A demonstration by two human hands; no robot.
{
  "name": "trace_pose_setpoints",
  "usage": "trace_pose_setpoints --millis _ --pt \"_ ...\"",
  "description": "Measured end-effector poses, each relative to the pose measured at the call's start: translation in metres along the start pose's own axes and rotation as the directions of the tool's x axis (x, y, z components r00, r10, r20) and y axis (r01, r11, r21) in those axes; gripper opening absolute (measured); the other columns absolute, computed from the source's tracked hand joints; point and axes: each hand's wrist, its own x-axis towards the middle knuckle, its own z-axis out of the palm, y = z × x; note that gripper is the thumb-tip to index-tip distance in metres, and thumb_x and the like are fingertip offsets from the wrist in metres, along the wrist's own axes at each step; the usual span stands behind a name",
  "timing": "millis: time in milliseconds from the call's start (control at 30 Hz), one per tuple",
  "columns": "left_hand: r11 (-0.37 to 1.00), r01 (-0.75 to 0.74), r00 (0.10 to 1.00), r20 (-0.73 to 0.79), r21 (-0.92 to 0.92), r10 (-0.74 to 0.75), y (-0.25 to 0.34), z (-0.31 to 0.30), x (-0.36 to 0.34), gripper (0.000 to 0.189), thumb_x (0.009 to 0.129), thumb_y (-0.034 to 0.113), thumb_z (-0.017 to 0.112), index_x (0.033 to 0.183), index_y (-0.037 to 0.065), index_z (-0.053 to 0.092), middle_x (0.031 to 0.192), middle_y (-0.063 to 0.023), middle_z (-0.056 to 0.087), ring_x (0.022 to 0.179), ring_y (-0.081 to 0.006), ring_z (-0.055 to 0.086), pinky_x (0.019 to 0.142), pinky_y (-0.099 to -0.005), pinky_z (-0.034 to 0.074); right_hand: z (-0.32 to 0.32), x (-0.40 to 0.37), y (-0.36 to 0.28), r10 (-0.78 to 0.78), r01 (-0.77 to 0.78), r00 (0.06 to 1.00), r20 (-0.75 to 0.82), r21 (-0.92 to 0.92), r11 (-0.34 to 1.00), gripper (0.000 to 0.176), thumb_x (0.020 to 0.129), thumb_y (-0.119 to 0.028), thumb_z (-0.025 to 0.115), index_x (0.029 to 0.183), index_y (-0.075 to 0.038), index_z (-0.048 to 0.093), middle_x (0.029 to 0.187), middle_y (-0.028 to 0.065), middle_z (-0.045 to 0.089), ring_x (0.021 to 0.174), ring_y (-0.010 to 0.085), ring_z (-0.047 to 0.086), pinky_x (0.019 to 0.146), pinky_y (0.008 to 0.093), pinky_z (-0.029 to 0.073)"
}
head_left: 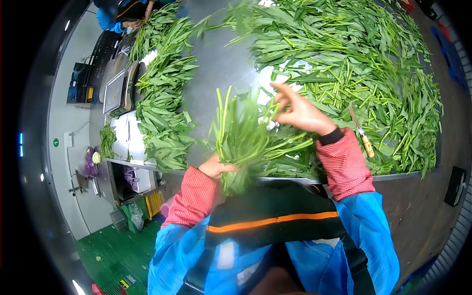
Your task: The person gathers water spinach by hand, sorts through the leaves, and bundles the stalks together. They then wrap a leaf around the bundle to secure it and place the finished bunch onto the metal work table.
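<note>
My left hand point(220, 166) is closed around a bunch of leafy greens that looks like water spinach point(241, 132). The bunch is blurred, with several pale stems sticking up and others pointing right. To the right of its upper part, my right hand point(299, 110) is raised with the fingers apart and bent; I see nothing held in it. Just behind that hand spreads a big heap of the same greens point(339, 44), with many cut stems on its near side. A curved knife with a wooden handle point(367, 146) lies on the greens, right of my right forearm.
The metal table point(211, 59) runs away from me. Bundles of greens point(164, 98) are lined up along its left side, beside a weighing scale point(115, 93). At the far left end, another person's hands point(132, 23) touch greens. Green slatted flooring point(108, 255) lies at lower left.
</note>
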Motion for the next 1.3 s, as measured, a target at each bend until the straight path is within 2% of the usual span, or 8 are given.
trace_pose_setpoints --millis 133,300,400,500,733,967,1133,1300 --pt "0.967 0.014 0.998 0.049 0.256 -0.027 0.015 0.004 0.000 0.062 0.067 -0.001 0.073 0.126 0.003 0.054 0.114 -0.0083 0.062 0.105 -0.0194 0.059 0.087 -0.0334 0.049 0.008 0.007 -0.008 -0.077 0.080 0.997 -0.028 0.173 0.982 0.047 0.083 -0.008 0.062 0.128 -0.002 0.049 0.076 -0.0029 0.055 0.064 0.0063 0.050 0.057 0.0205 0.042" --pt "0.988 -0.069 0.994 -0.093 -0.138 0.057 -0.015 -0.011 -0.010 0.062 0.073 0.001 0.070 0.131 0.003 0.050 0.119 -0.0093 0.061 0.105 -0.0181 0.059 0.090 -0.0327 0.048 -0.080 -0.009 0.015 0.019 0.325 0.923 -0.384 0.807 0.494 0.021 0.095 -0.017 0.052 0.113 -0.006 0.055 0.072 -0.0003 0.056 0.049 0.0049 0.044 0.044 0.0179 0.036" --pt "0.894 -0.122 0.991 -0.101 -0.431 0.087 -0.020 -0.015 -0.006 0.065 0.078 -0.001 0.064 0.138 0.004 0.041 0.121 -0.0122 0.059 0.105 -0.0214 0.061 0.090 -0.0351 0.051 -0.074 -0.027 0.021 0.132 -0.119 0.987 -0.093 0.132 0.984 0.050 0.087 -0.025 0.065 0.129 -0.004 0.048 0.080 0.0045 0.061 0.063 0.0126 0.056 0.058 0.0243 0.046" --pt "0.830 -0.098 0.995 -0.074 -0.548 0.069 -0.016 -0.021 -0.003 0.055 0.080 0.001 0.063 0.132 -0.002 0.046 0.112 -0.0137 0.063 0.096 -0.0232 0.066 0.082 -0.0368 0.056 -0.043 -0.041 0.031 0.054 -0.068 0.998 -0.042 -0.691 0.719 0.088 0.072 -0.040 0.079 0.138 0.002 0.039 0.092 0.0127 0.062 0.088 0.0245 0.061 0.081 0.0360 0.050" --pt "0.867 -0.088 0.994 -0.096 -0.490 0.047 -0.018 -0.008 0.015 0.048 0.082 0.000 0.060 0.128 -0.003 0.049 0.112 -0.0180 0.064 0.096 -0.0287 0.067 0.084 -0.0418 0.056 0.018 -0.009 0.033 0.002 0.074 0.990 -0.142 0.523 0.849 0.043 0.098 -0.026 0.051 0.133 -0.002 0.046 0.104 0.0063 0.056 0.099 0.0182 0.053 0.093 0.0352 0.042" --pt "0.841 -0.054 0.998 -0.003 -0.539 0.062 -0.011 0.007 0.013 0.052 0.084 0.001 0.059 0.134 -0.002 0.044 0.122 -0.0167 0.059 0.106 -0.0255 0.063 0.091 -0.0389 0.053 0.009 0.001 -0.015 -0.280 0.290 0.957 -0.078 0.301 0.908 0.027 0.100 -0.027 0.049 0.101 -0.003 0.060 0.097 0.0018 0.060 0.090 0.0113 0.054 0.083 0.0266 0.043" --pt "0.832 -0.074 0.996 -0.078 -0.550 0.036 0.005 0.022 0.007 0.053 0.079 0.010 0.062 0.129 -0.001 0.050 0.111 -0.0151 0.064 0.093 -0.0260 0.066 0.084 -0.0401 0.055 0.013 0.000 -0.013 0.013 -0.077 0.990 0.143 0.449 0.890 0.024 0.093 -0.021 0.062 0.108 -0.003 0.058 0.094 -0.0013 0.058 0.083 0.0070 0.054 0.071 0.0242 0.045" --pt "0.818 -0.047 0.998 -0.057 -0.574 0.017 -0.019 -0.003 0.001 0.049 0.082 0.008 0.060 0.130 -0.001 0.049 0.115 -0.0148 0.063 0.099 -0.0252 0.065 0.088 -0.0396 0.054 -0.012 -0.009 0.002 -0.098 0.099 0.976 -0.195 -0.006 0.995 0.022 0.093 -0.026 0.059 0.085 -0.006 0.061 0.066 -0.0011 0.055 0.061 0.0072 0.049 0.059 0.0241 0.042"
